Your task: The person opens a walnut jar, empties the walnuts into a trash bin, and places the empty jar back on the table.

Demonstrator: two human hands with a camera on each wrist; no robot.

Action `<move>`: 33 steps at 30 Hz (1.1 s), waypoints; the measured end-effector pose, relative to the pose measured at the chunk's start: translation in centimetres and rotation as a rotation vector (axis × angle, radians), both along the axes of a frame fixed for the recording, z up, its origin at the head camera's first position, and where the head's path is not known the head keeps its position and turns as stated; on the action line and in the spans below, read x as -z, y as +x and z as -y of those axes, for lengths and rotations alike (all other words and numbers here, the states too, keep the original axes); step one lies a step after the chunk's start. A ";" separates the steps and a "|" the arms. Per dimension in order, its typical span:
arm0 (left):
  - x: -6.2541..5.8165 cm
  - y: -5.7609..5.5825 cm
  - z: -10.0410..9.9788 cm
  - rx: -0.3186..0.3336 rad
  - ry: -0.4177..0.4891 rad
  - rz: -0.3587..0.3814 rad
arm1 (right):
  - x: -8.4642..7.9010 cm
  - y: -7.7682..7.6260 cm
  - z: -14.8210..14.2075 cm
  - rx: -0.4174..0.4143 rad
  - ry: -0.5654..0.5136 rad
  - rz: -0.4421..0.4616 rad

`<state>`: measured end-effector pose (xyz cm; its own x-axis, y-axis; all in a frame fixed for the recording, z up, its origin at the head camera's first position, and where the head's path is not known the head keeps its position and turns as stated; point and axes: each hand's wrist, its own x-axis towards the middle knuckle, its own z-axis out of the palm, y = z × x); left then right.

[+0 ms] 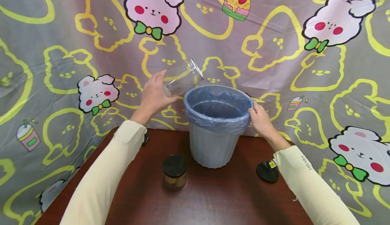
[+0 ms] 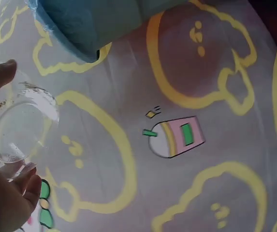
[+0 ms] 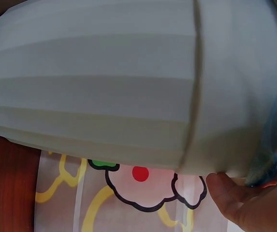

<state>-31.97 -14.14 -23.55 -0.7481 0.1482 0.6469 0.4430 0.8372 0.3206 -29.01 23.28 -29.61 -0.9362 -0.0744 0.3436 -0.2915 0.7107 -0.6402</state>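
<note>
In the head view my left hand [image 1: 155, 93] grips a clear plastic jar [image 1: 179, 77] round its base. The jar is tilted, its open mouth toward the upper right, above the left rim of a grey trash can [image 1: 211, 147]. A blue plastic bag [image 1: 217, 125] lines the can and folds over its rim. My right hand [image 1: 261, 118] holds the can's right rim, pinching the bag there. In the left wrist view the jar's base [image 2: 20, 133] shows between thumb and fingers; a few dark specks cling near it. The right wrist view shows the can's ribbed side [image 3: 90, 92].
A small jar with a black lid [image 1: 174, 170] and brownish contents stands on the dark red table [image 1: 207, 198], in front of the can. A round black lid [image 1: 267, 171] lies by my right forearm. Patterned cloth [image 1: 274, 65] hangs behind the table.
</note>
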 end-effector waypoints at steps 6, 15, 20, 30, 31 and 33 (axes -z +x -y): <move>2.4 0.4 1.3 0.036 0.198 -0.003 | 0.3 -0.1 -0.1 0.000 -0.001 -0.009; 6.3 1.0 3.1 0.044 0.391 0.064 | 0.4 -0.2 -0.1 0.002 0.004 -0.016; 8.2 1.4 4.0 0.061 0.531 0.148 | 0.4 -0.2 -0.2 0.000 -0.002 -0.006; 12.2 1.5 5.4 0.052 0.573 0.250 | 0.4 -0.4 -0.2 -0.004 -0.007 -0.008; 12.7 1.5 5.6 0.050 0.569 0.263 | 0.3 -0.3 -0.2 -0.003 -0.008 -0.005; 13.7 1.4 5.8 0.047 0.568 0.292 | 0.4 -0.3 -0.2 -0.006 -0.010 0.006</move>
<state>-30.56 -19.94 -37.21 -0.9065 -0.1211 0.4044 0.3022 0.4828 0.8219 -29.32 23.45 -29.98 -0.9378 -0.0765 0.3386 -0.2918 0.7022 -0.6494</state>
